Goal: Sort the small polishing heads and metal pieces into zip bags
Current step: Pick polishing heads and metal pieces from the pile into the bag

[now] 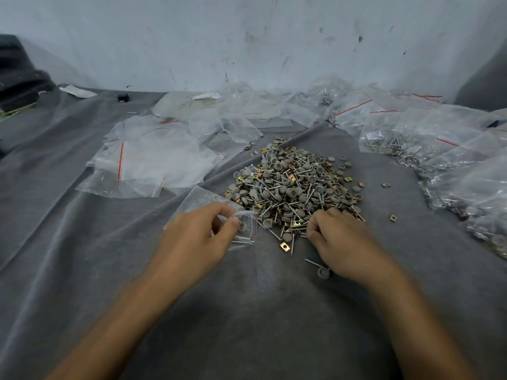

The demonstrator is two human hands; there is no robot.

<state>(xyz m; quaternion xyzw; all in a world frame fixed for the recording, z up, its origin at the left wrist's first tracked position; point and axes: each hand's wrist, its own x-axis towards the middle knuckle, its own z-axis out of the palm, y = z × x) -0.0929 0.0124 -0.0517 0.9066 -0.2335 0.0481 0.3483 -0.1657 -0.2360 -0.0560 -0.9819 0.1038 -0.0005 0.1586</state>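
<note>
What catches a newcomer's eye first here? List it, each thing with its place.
The pile of grey polishing heads, screws and brass pieces, heaped in the middle of the grey cloth, draws the eye first. At its near edge the left hand pinches a small zip bag that already holds a few pieces, and the right hand curls into the pile. Empty bags lie to the left, and filled bags crowd the right edge.

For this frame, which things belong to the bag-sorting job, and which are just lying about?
Job in hand:
pile of mixed pieces; zip bag pinched by the left hand; right hand at the pile's edge; empty bags; filled bags.

Lying about:
small black object; white scrap; dark bulky thing, far left.
</note>
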